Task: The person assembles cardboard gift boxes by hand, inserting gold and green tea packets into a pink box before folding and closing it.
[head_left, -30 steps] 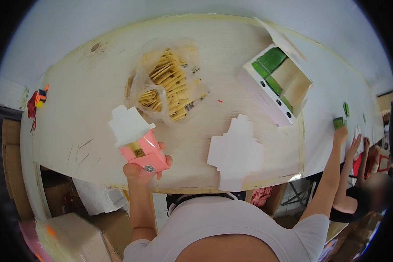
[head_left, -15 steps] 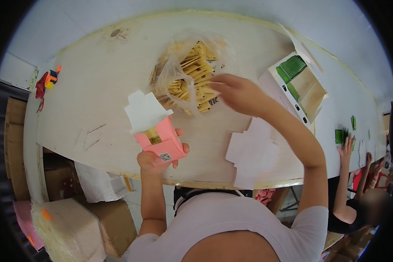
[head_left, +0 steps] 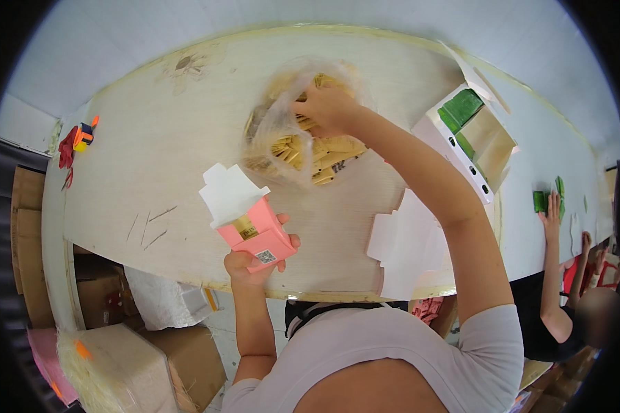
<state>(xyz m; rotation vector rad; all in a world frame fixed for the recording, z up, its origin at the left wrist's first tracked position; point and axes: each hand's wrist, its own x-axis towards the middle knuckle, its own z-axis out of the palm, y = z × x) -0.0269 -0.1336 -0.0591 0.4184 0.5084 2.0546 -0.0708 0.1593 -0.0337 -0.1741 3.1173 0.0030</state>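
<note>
My left hand [head_left: 246, 267] is closed around a small pink box [head_left: 258, 237] with a gold label and a printed square. Its white flaps [head_left: 231, 194] stand unfolded at the upper end, tilted to the left. My right hand [head_left: 327, 109] reaches into a clear plastic bag [head_left: 258, 155] in the middle of the table. Thumb and fingers look apart there, over the yellow-gold sachets [head_left: 337, 149], with the fingertips partly hidden among them. Several sachets lie at the bag's mouth.
Right of the bag stands an open white carton [head_left: 455, 148] with green packets [head_left: 460, 110]. Flat white box blanks [head_left: 410, 241] lie by my right elbow. Tape and a red cloth [head_left: 67, 148] are at the left edge. At far right a co-worker's hand [head_left: 552, 215] touches green packets.
My right hand has moved up and left from beside the bag into the sachets. My left hand still holds the pink box. The co-worker's hand has shifted onto green packets.
</note>
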